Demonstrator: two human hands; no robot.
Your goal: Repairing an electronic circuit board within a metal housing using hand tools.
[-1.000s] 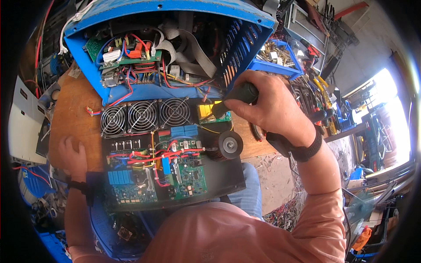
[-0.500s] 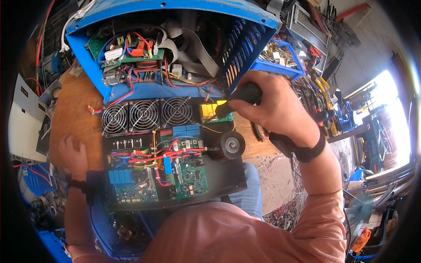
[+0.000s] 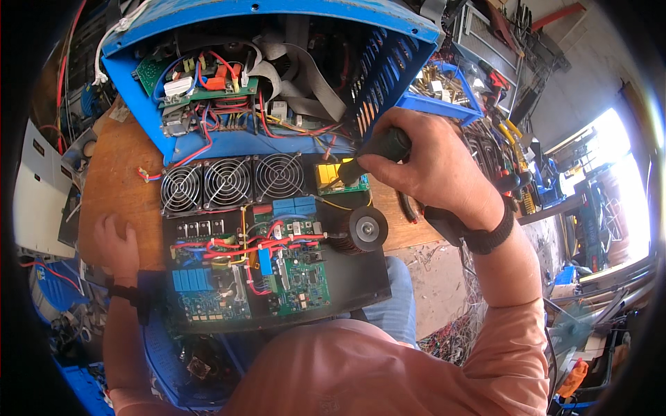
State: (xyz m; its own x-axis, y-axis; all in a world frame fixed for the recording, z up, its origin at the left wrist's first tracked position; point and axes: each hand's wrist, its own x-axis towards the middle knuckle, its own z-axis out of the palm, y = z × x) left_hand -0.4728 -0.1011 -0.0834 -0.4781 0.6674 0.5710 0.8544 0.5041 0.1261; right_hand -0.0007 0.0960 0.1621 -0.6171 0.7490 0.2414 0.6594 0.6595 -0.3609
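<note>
My right hand point(image 3: 433, 166) is closed around the dark handle of a screwdriver point(image 3: 380, 154). The tool slants down to the left, its tip end over a small board with yellow blocks point(image 3: 329, 175); whether it touches a screw I cannot make out. That board sits at the far right corner of a black panel point(image 3: 357, 284), which carries three fans point(image 3: 227, 184), green circuit boards point(image 3: 305, 281), red and blue wires and a round dark coil point(image 3: 366, 229). My left hand point(image 3: 109, 243) rests on the wooden tabletop beside the panel's left edge, fingers spread and holding nothing.
A blue metal housing point(image 3: 187, 147) stands open behind the panel, with wires and boards inside. To its right is a blue bin of brass-coloured parts point(image 3: 444, 111), and beyond it several hand tools point(image 3: 510, 135). Wooden tabletop point(image 3: 118, 187) shows at left.
My right hand and the screwdriver have shifted very slightly left. My left hand and the panel look the same.
</note>
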